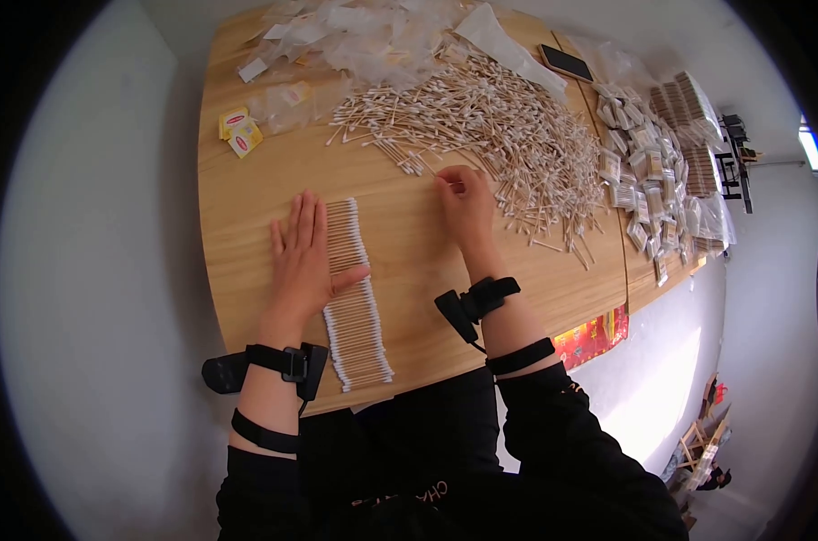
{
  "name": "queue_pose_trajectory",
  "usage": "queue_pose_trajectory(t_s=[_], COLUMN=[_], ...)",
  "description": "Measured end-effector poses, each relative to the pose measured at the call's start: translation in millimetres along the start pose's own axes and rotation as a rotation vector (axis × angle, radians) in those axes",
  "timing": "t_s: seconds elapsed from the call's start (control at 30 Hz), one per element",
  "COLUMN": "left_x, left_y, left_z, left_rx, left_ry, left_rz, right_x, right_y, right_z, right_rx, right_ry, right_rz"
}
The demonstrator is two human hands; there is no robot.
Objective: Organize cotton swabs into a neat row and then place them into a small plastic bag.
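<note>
A neat row of cotton swabs (359, 329) lies side by side on the wooden table (409, 298), running from near the front edge toward the middle. My left hand (303, 269) rests flat along the row's left side, fingers stretched, with the thumb lying across the swabs. Beyond and to the right spreads a large loose heap of cotton swabs (508, 117). At the heap's near edge, my right hand (468, 209) has its fingers curled in a pinch. Whatever sits between those fingertips, if anything, is too small to make out.
Crumpled clear plastic bags (364, 41) cover the table's far end. Yellow packets (244, 138) lie at the far left. A phone (565, 63) sits beyond the heap. Several small packs of swabs (643, 167) and tall stacks of packs (689, 104) stand along the right side.
</note>
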State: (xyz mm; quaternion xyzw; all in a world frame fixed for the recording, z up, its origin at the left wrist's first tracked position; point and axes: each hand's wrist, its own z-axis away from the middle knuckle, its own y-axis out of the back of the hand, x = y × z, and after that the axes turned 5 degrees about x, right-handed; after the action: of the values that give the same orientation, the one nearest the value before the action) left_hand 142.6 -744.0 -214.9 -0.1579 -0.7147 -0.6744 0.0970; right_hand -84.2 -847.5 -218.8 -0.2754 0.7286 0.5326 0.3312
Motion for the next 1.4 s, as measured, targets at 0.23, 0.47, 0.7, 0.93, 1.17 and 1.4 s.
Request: queue_pose_trajectory(t_s=[0.23,0.47,0.7,0.93,1.17,1.4], left_x=[2.9,-2.1,-2.6,-6.1,-9.9,-6.6], left_y=[-0.8,-0.7,-0.5,6.0,9.5,9.7], left_z=[-3.6,2.7,-6.8,-27.3,-11.9,-1.8], left_rx=[-0.016,-0.001,0.031,0.018,-0.014,0.001], left_ry=[0.0,0.005,0.003,0.013,0.03,0.012], left_rz=[-0.004,-0.002,0.078,0.052,0.056,0.127], right_x=[-39.0,-36.0,7.4,-27.4,-38.5,-50.4], right_y=[-42.1,-26.4,6.6,-4.4,-42.7,-56.0], right_z=[13.7,6.4,-10.9,4.2,-14.0,-18.2], right_rx=[-0.238,0.117,-0.115,-0.163,-0.183,-0.102], right_ry=[0.255,0.102,0.042,0.056,0.247,0.479], right_rz=[-0.015,0.203,0.354,0.082,0.19,0.16])
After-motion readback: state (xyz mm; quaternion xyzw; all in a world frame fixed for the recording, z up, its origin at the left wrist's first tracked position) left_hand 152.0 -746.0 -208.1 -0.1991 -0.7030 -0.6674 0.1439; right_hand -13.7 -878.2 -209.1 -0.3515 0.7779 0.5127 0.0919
